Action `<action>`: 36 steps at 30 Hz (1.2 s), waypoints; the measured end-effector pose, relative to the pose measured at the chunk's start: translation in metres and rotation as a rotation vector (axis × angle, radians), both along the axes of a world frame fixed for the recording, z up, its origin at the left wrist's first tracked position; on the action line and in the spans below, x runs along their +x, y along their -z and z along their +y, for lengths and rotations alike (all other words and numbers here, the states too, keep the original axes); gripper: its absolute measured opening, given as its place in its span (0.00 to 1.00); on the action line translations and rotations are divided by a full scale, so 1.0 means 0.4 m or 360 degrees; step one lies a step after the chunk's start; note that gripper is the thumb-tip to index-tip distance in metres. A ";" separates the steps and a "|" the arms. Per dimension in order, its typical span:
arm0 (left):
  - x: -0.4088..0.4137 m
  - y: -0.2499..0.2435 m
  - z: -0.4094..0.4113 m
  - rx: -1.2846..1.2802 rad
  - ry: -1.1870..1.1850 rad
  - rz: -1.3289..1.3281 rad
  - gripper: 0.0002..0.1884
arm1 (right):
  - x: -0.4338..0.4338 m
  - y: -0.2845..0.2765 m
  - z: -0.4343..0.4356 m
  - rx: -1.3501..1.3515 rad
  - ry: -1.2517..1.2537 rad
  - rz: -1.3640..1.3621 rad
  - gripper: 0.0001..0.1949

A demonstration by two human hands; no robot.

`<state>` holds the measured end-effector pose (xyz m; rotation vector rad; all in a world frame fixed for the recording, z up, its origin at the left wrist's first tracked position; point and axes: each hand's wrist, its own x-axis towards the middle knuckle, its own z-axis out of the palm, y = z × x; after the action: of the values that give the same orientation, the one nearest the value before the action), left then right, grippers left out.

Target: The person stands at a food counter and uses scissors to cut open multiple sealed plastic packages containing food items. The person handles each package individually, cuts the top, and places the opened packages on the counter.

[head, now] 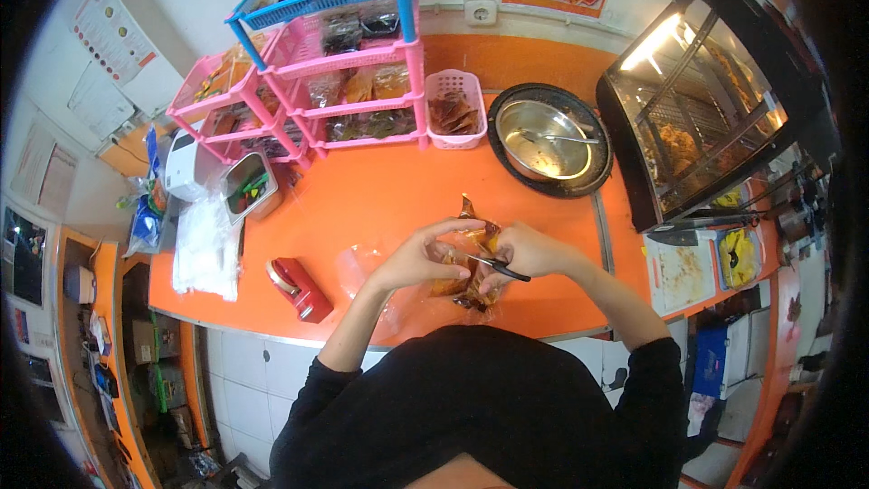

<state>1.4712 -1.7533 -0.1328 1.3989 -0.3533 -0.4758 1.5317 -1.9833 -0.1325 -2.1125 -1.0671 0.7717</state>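
Observation:
Small clear plastic packets of a brown sauce or liquid lie under and between my hands near the table's front edge. My right hand holds black-handled scissors, whose blades point left over the packets. My left hand is curved around the packets' left side, thumb and fingers set apart; whether it grips one is unclear. A dark, shiny wrapper sticks up beyond my hands. Thin clear plastic bags lie partly beneath my left forearm. Farther left, a red tape dispenser rests on the orange tabletop.
Pink and blue tiered racks hold bagged items at the back left, beside a pink basket of brown packets. A steel bowl sits on a black round tray. A heated display case stands right. White bags and a steel container are left.

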 end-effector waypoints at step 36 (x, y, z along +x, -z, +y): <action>-0.033 0.346 0.020 0.1854 0.0058 -0.1464 0.15 | -0.231 0.229 -0.091 0.0129 0.1039 0.0227 0.16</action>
<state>1.4582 -1.7452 -0.2712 2.7337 -0.9251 0.0280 1.4392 -2.0197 -0.2242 -2.1088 -0.2841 0.5292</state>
